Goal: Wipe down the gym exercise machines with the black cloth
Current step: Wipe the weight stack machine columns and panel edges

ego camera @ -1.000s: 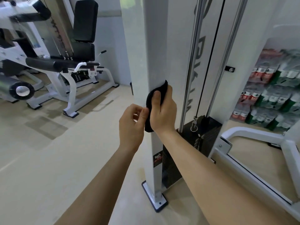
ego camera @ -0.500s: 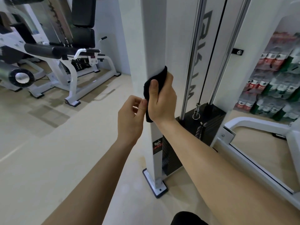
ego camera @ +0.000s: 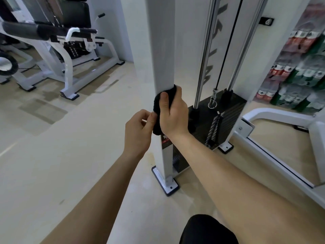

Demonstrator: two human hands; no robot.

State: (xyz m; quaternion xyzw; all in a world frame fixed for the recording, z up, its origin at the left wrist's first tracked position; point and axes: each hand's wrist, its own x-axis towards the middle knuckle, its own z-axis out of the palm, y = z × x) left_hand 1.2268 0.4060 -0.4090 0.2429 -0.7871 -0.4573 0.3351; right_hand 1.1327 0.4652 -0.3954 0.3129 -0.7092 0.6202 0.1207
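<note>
A white upright post (ego camera: 162, 50) of the cable machine stands in the middle of the view, bolted to the floor by a foot plate (ego camera: 166, 184). My right hand (ego camera: 173, 113) wraps the black cloth (ego camera: 157, 118) around the post's lower part, thumb on the front and fingers curled round the far edge. My left hand (ego camera: 139, 131) sits just left of it, fingertips pinching the cloth's left edge. Part of the cloth is hidden under my right palm.
The black weight stack (ego camera: 216, 120) with chrome guide rods (ego camera: 202, 59) and a cable sits right of the post. A white frame rail (ego camera: 274, 152) runs along the floor at right. Another white machine with black pads (ego camera: 70, 41) stands at back left. Packs of bottles (ego camera: 299, 67) line the right.
Both hands and the cloth have slid down the post, from roughly mid height to close above the label near its base. My view has tipped further toward the floor.
</note>
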